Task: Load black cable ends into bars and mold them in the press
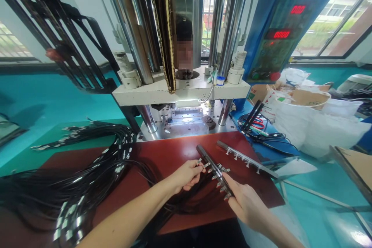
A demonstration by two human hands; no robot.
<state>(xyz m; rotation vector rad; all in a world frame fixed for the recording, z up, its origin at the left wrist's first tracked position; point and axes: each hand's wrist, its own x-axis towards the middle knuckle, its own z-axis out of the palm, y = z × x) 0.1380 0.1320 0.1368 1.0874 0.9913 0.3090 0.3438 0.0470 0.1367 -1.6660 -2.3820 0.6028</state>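
Note:
My left hand (188, 173) pinches the small metal connector end (199, 161) of a black cable, just left of a dark metal bar (209, 161). Along both sides of that bar sit several small metal connectors (222, 186), with black cables trailing off below it to the left. My right hand (247, 203) grips the near end of the bar, thumb on one side and fingers on the other. The bar slants from upper left to lower right over the red-brown board (180, 151).
A second bar with white T-shaped pieces (247, 159) lies to the right. Bundled black cables (119, 151) cover the left side. Behind stands a press (186, 95), with a blue control box (279, 31) beside it. White sacks (314, 120) and red-handled scissors (257, 123) are at right.

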